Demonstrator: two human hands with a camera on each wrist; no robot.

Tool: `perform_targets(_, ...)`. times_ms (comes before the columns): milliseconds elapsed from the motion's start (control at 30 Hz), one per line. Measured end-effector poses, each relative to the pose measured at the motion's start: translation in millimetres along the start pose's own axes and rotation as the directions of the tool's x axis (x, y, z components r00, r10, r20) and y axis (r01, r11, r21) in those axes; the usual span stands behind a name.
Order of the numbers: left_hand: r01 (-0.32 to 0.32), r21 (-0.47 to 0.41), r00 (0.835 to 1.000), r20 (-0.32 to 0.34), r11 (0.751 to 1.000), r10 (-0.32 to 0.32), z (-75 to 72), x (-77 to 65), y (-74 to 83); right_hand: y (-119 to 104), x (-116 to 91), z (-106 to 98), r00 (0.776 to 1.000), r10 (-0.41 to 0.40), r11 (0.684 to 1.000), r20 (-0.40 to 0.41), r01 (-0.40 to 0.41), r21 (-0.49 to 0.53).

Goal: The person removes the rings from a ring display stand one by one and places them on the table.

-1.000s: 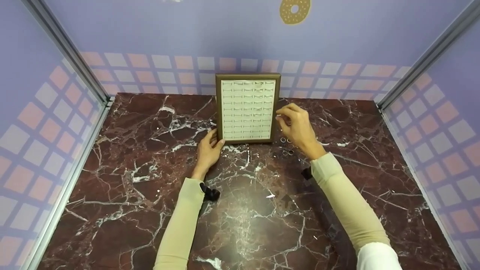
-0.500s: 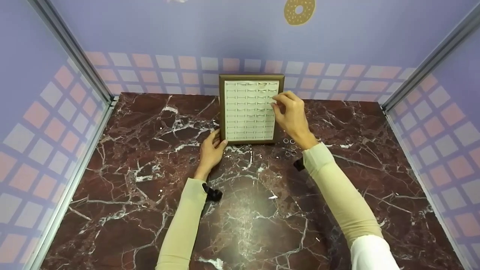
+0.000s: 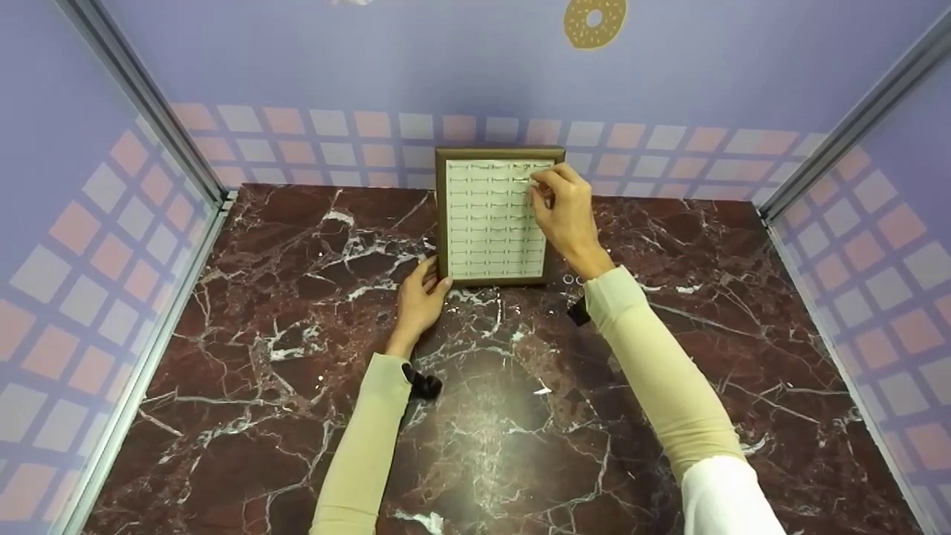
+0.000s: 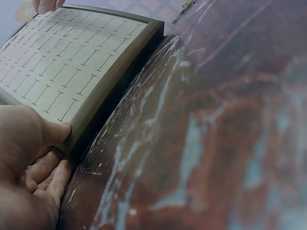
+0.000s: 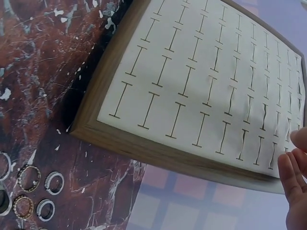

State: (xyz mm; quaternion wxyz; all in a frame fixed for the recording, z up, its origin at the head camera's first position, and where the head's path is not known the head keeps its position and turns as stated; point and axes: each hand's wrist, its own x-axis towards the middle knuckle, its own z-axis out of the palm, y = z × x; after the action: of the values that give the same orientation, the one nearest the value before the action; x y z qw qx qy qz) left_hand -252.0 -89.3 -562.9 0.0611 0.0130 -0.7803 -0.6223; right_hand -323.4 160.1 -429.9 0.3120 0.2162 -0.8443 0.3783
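Observation:
A brown-framed ring display board [image 3: 475, 230], its pale insert cut with rows of slots, stands against the back wall. My left hand [image 3: 420, 301] grips its lower left corner; in the left wrist view the thumb [image 4: 56, 132] lies on the frame and the fingers sit below and behind the edge. My right hand [image 3: 570, 212] is at the upper right of the insert, thumb and forefinger pinching a small ring that the fingertips mostly hide. In the right wrist view those fingers [image 5: 289, 175] sit at the slots along the board's far side.
Several loose rings [image 5: 29, 178], some silver and some gold, lie on the dark red marbled table [image 3: 297, 416] beside the board's lower right corner. Lilac walls with pink and white squares [image 3: 353, 154] enclose the back and both sides.
My right hand has moved up and left, from beside the board's right edge to the upper slots on its face. My left hand keeps its grip on the lower left corner.

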Motion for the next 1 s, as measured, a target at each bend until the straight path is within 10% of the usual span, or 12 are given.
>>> perform_targets(1000,-0.022,-0.024,1.0,0.001,0.999,0.022,-0.8,-1.4,1.2,-8,21,18,0.999,0.025,0.997,-0.026,-0.026,-0.069)
